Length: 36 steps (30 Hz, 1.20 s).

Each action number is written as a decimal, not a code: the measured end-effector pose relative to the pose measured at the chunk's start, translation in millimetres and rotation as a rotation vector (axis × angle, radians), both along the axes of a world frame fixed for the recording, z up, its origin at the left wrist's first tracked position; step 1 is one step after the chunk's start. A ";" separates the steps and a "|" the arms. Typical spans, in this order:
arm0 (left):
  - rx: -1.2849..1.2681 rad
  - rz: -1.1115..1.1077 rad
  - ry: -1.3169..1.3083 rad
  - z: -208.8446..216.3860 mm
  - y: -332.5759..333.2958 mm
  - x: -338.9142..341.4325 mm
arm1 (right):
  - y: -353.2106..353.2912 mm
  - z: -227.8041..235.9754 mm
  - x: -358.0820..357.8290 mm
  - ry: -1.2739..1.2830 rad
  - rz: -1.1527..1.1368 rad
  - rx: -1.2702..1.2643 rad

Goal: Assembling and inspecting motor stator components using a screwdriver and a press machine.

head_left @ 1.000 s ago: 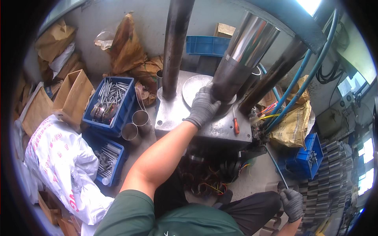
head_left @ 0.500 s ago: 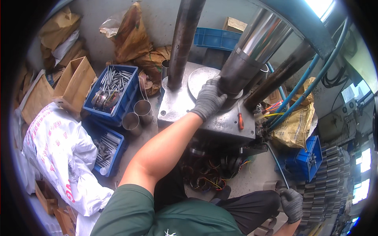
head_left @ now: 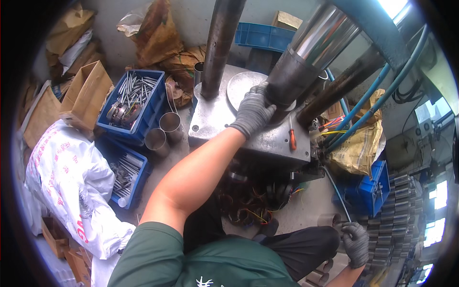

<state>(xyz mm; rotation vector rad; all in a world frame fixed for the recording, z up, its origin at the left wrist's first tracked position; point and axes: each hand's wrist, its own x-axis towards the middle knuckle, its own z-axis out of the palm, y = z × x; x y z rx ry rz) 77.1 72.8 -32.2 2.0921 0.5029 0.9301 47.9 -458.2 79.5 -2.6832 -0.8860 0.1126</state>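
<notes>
My left hand (head_left: 254, 112), in a grey glove, reaches over the steel press table and curls against the lower left side of a dark steel cylinder (head_left: 292, 79). The thumb is in front and the fingers are farther back; the fingertips are partly hidden. Above the cylinder is the shiny press ram (head_left: 330, 33). Left of the hand a round metal plate (head_left: 237, 87) lies on the table. My right hand (head_left: 355, 245), gloved too, is at the lower right, its fingers closed round the end of a thin lever rod (head_left: 338, 192). A red-handled screwdriver (head_left: 292, 139) lies on the table.
Thick press columns (head_left: 221, 48) and blue hoses (head_left: 380, 103) stand around the table. Blue crates (head_left: 155, 105) of metal rods, loose steel tubes (head_left: 170, 125) and a white sack (head_left: 71, 177) are at left. Wired parts (head_left: 253, 205) lie below; stacked metal cylinders (head_left: 399, 210) are at right.
The whole view has shifted slightly. My left hand stays against the dark cylinder. My right hand remains at the lever's end, its fingers slightly repositioned.
</notes>
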 end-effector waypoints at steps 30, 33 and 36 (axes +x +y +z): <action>0.073 0.093 -0.002 -5.1 -5.9 6.1 | 1.6 -18.4 -16.2 0.080 -0.020 -0.113; 0.059 0.065 -0.009 -3.1 -6.9 5.9 | 4.0 -16.1 -17.6 0.033 -0.050 -0.107; 0.070 0.048 -0.037 -7.0 -4.2 6.2 | 6.5 -14.6 -16.0 0.022 -0.065 -0.102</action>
